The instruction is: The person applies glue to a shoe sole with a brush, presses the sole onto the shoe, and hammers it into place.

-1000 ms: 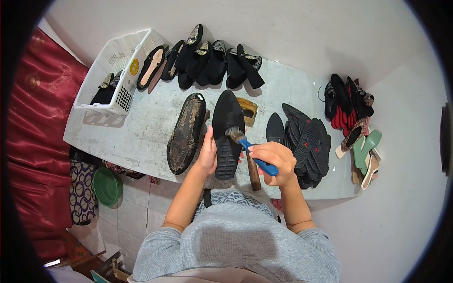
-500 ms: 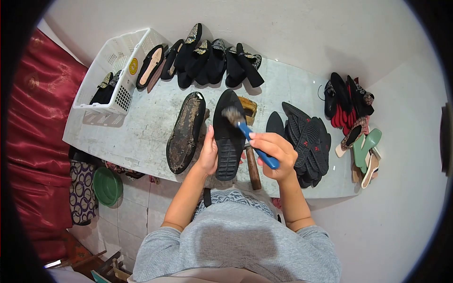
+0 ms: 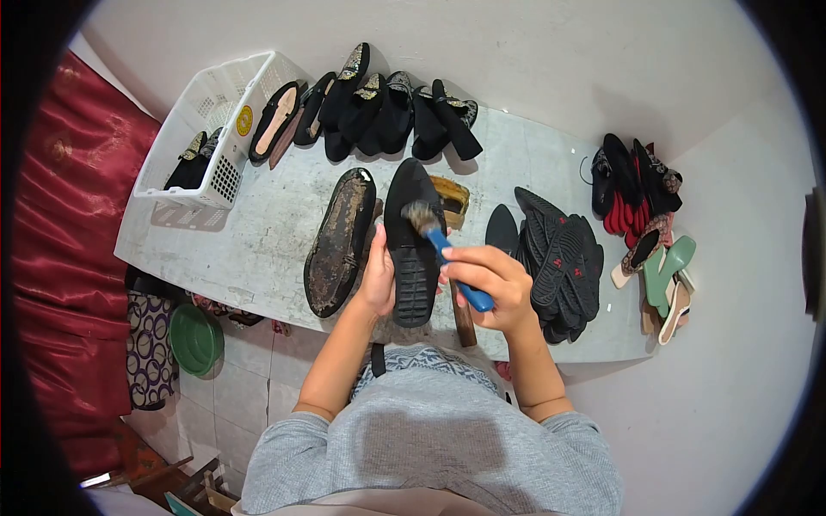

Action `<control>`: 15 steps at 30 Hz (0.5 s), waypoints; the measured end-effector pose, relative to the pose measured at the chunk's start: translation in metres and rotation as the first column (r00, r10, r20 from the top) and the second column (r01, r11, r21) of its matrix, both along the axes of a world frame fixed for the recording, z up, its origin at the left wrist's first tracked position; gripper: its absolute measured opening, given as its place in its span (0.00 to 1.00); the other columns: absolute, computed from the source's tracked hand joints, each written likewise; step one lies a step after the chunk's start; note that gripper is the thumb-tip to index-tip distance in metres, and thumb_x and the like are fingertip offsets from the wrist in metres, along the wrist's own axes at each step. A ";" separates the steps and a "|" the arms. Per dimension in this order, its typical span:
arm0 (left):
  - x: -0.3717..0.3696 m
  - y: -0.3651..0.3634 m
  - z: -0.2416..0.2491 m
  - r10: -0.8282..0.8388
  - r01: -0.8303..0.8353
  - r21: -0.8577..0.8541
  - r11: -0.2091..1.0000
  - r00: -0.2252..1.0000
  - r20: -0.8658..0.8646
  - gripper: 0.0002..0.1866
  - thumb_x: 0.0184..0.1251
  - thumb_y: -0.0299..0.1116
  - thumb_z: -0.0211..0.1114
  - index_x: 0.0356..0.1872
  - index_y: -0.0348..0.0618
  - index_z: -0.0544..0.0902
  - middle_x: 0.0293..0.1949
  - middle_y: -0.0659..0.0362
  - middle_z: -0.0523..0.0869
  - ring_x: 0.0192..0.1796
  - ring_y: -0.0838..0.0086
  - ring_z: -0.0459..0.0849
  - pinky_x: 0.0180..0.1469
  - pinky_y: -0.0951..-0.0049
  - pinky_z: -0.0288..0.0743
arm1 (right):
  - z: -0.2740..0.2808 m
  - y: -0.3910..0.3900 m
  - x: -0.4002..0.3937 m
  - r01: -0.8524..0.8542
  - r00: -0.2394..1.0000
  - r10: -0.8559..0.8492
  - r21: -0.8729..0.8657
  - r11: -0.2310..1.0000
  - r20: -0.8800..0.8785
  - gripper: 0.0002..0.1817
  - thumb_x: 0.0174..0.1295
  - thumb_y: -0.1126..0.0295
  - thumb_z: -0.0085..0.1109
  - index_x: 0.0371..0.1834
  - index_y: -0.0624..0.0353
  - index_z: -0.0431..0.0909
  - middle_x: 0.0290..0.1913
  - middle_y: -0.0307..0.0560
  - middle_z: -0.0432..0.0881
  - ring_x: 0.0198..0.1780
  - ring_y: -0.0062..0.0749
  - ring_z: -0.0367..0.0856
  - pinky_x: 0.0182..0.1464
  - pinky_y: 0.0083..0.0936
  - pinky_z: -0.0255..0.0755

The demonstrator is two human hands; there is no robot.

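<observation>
My left hand (image 3: 379, 275) holds a black shoe sole (image 3: 415, 284) upright over the table, toe end pointing away from me. Closed around a blue-handled brush (image 3: 469, 295), my right hand (image 3: 497, 285) keeps the bristles against the upper part of the sole. Left of the sole lies a shoe bottom-up (image 3: 342, 232), its underside brown and patchy. Behind the sole, a yellow-brown container (image 3: 451, 202) is partly covered. A wooden handle (image 3: 464, 322) shows below my right hand.
Black shoes (image 3: 396, 112) line the table's back edge beside a white basket (image 3: 234, 159). To the right are stacked black soles (image 3: 564, 267), red and black shoes (image 3: 632, 181) and green soles (image 3: 667, 271). A green basin (image 3: 195, 340) sits below the table (image 3: 224, 258).
The brush and my right hand have shifted slightly left. The sole's toe end has tilted a little left, with my left hand still on it.
</observation>
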State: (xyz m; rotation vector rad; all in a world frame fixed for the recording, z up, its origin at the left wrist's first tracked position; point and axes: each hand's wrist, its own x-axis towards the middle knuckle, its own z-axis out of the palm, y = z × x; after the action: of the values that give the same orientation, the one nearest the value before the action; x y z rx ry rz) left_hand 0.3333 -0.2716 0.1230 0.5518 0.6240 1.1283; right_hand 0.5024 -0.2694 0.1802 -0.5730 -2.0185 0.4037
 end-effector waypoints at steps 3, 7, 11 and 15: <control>-0.003 0.001 -0.008 0.047 -0.047 -0.006 0.999 0.999 -0.010 0.43 0.65 0.68 0.25 0.59 0.40 0.69 0.40 0.52 0.83 0.36 0.67 0.84 0.36 0.68 0.80 | 0.004 -0.004 0.008 -0.068 0.998 0.069 -0.086 0.994 0.009 0.15 0.40 0.75 0.65 0.36 0.58 0.81 0.43 0.49 0.82 0.38 0.40 0.82 0.38 0.27 0.77; -0.006 -0.005 -0.015 -0.127 0.127 -0.003 0.992 0.992 0.020 0.44 0.64 0.69 0.25 0.60 0.40 0.69 0.42 0.53 0.83 0.36 0.69 0.84 0.36 0.68 0.80 | 0.012 0.002 0.005 0.069 0.997 -0.068 0.026 0.997 -0.040 0.15 0.39 0.74 0.66 0.36 0.58 0.81 0.44 0.49 0.82 0.38 0.39 0.83 0.38 0.27 0.77; -0.002 -0.001 0.000 -0.087 0.087 0.006 0.996 0.996 0.020 0.45 0.63 0.70 0.24 0.59 0.39 0.70 0.40 0.53 0.83 0.36 0.67 0.84 0.37 0.68 0.80 | 0.006 0.000 0.005 -0.014 0.999 0.014 -0.005 1.000 0.039 0.17 0.38 0.75 0.66 0.36 0.57 0.81 0.43 0.48 0.82 0.37 0.40 0.82 0.39 0.27 0.77; -0.008 0.003 -0.016 -0.071 0.075 0.084 0.994 0.996 -0.048 0.45 0.64 0.69 0.25 0.64 0.39 0.63 0.59 0.49 0.72 0.42 0.62 0.83 0.40 0.62 0.81 | 0.009 -0.001 0.016 -0.108 0.994 0.108 -0.066 0.992 0.008 0.17 0.36 0.75 0.66 0.35 0.60 0.81 0.41 0.51 0.82 0.34 0.39 0.82 0.35 0.27 0.76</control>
State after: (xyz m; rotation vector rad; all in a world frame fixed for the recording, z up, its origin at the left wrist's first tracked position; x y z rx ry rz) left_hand 0.3253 -0.2683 0.1074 0.6702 0.5919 1.0794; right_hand 0.5187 -0.2701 0.1890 -0.5082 -2.0594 0.5344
